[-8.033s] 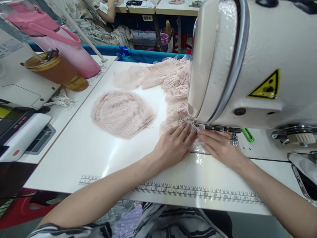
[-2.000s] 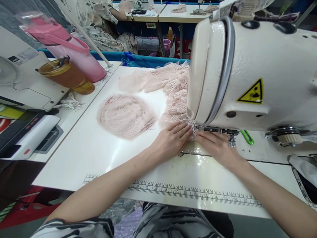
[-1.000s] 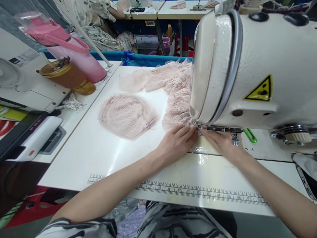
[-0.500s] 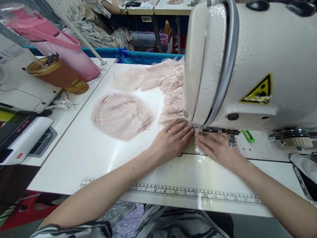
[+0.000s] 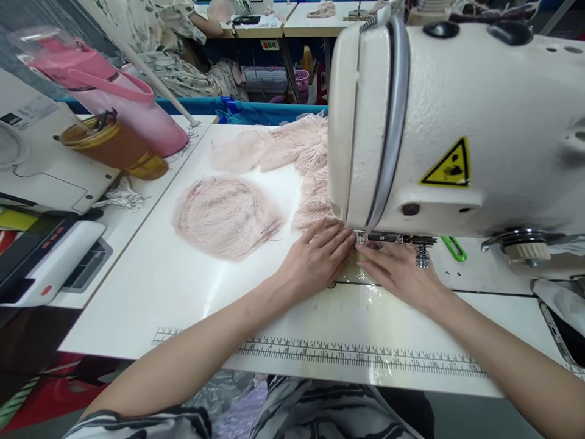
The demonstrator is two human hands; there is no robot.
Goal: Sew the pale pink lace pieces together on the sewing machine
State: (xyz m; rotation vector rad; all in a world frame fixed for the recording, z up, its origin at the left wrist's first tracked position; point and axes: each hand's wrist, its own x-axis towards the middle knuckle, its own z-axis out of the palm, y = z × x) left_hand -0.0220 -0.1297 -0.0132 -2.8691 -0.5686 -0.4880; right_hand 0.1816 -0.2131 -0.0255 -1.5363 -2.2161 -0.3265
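**Both hands at the needle of the sewing machine**

The left hand [image 5: 317, 256] is lying flat, fingers stretched and together, pressing the pink lace [image 5: 315, 201] on the table [image 5: 150, 292]. The right hand [image 5: 397, 274] is resting flat too, fingertips pointing at the presser foot [image 5: 361, 238] of the sewing machine [image 5: 457, 122]; neither hand is closed on anything. The lace is lying just ahead of both hands, its long axis running away from the person, under the machine head toward the far table edge. The left hand is nearer to it. A round lace piece [image 5: 226, 216] is lying apart, to the left.
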